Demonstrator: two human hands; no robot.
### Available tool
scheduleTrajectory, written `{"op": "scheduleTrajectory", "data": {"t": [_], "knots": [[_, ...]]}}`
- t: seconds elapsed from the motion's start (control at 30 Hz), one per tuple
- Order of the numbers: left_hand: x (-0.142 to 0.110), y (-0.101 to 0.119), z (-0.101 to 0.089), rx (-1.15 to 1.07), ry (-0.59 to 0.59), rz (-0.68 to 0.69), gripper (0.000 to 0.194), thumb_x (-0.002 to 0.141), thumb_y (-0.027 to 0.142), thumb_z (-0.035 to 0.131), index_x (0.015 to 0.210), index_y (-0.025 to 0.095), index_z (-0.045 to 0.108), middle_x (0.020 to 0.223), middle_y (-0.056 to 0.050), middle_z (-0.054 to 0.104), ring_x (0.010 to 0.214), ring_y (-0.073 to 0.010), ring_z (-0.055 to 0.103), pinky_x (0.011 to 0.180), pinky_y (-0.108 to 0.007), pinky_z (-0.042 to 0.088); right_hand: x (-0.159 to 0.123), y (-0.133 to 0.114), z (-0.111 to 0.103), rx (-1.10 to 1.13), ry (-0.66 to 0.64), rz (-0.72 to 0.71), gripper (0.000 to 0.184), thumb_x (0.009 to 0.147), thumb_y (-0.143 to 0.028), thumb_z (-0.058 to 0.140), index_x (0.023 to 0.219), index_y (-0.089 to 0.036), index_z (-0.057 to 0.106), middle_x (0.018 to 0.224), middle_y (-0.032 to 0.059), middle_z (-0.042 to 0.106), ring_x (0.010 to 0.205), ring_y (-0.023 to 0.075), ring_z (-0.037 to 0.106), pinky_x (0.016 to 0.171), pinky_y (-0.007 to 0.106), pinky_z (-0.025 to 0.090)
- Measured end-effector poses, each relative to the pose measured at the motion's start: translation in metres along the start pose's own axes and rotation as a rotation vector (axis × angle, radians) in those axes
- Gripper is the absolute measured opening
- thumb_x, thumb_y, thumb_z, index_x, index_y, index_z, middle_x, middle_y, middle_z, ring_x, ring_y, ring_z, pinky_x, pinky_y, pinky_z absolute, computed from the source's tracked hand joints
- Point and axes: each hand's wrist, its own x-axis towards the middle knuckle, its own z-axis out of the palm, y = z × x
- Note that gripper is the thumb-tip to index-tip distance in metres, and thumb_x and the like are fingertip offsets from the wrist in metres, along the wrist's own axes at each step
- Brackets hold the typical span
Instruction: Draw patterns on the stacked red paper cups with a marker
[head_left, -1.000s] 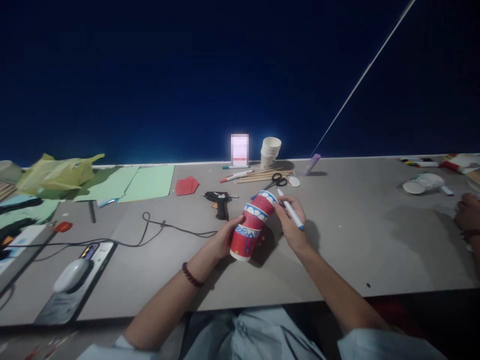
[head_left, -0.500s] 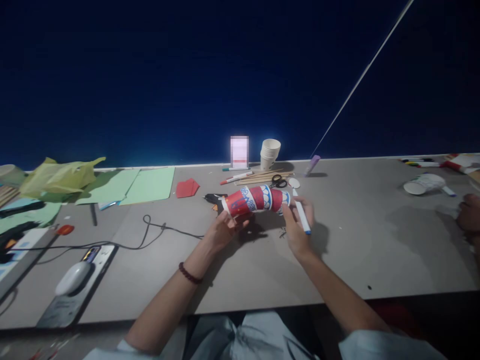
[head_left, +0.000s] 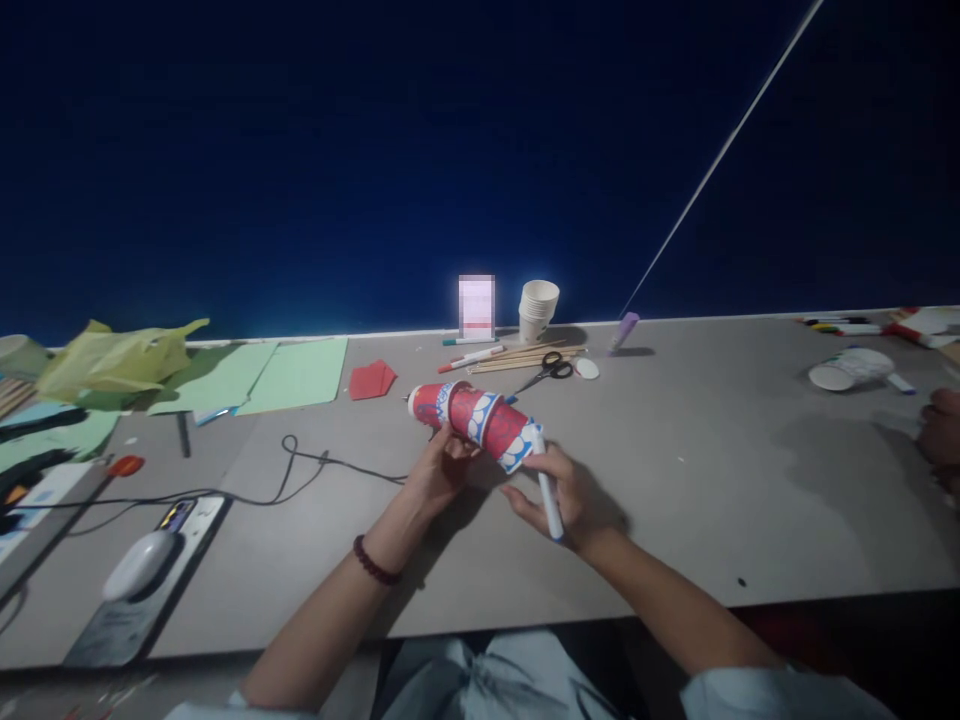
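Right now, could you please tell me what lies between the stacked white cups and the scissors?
In the head view, several thin wooden sticks lie between the stacked white cups and the scissors.

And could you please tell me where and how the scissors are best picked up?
The scissors are probably best taken by their black loops, from the near right, since the blades point left toward the red cups and wooden sticks lie behind.
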Motion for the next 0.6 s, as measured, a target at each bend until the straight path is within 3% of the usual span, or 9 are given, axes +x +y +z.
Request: {"op": "scheduleTrajectory", "data": {"t": [0.1, 0.23, 0.4, 0.6], "knots": [[-0.004, 0.007, 0.006, -0.028, -0.027, 0.046, 0.044, 0.076, 0.042, 0.077, 0.111, 0.016, 0.070, 0.107, -0.011, 0.076, 0.100, -0.0258, 0.071, 0.092, -0.036, 0.052, -0.003, -0.001, -0.004, 0.089, -0.001, 0.004, 0.033, 0.086, -0.016, 0.063, 0.118, -0.025, 0.060, 0.083, 0.0046, 0.073, 0.067, 0.0206, 0.071, 0.060, 0.033, 0.059], [-0.007, 0.014, 0.007, -0.024, -0.006, -0.034, 0.051, 0.076, 0.041, 0.071, 0.116, 0.011, 0.068, 0.102, -0.013, 0.076, 0.093, -0.0291, 0.072, 0.091, -0.041, 0.053, -0.001, 0.000, -0.006, 0.207, 0.072, 0.180, 0.030, 0.089, -0.009, 0.054, 0.111, -0.026, 0.068, 0.083, 0.0045, 0.074, 0.074, 0.0203, 0.071, 0.067, 0.034, 0.058], [-0.007, 0.009, -0.001, 0.059, -0.007, -0.250, 0.041, 0.072, 0.038, 0.067, 0.096, 0.005, 0.072, 0.087, -0.017, 0.077, 0.077, -0.0299, 0.073, 0.076, -0.040, 0.056, 0.017, -0.002, -0.012, 0.325, 0.037, 0.314, 0.031, 0.097, -0.020, 0.047, 0.117, -0.025, 0.070, 0.084, 0.0055, 0.072, 0.078, 0.0207, 0.069, 0.070, 0.035, 0.058], [-0.012, -0.005, 0.003, 0.097, -0.076, -0.293, 0.040, 0.071, 0.038, 0.073, 0.095, 0.006, 0.074, 0.084, -0.014, 0.077, 0.075, -0.0280, 0.072, 0.076, -0.039, 0.055, 0.019, -0.005, -0.012, 0.394, -0.007, 0.446, 0.018, 0.095, -0.024, 0.056, 0.102, -0.026, 0.072, 0.096, 0.0063, 0.075, 0.093, 0.0221, 0.072, 0.083, 0.036, 0.059]]}}
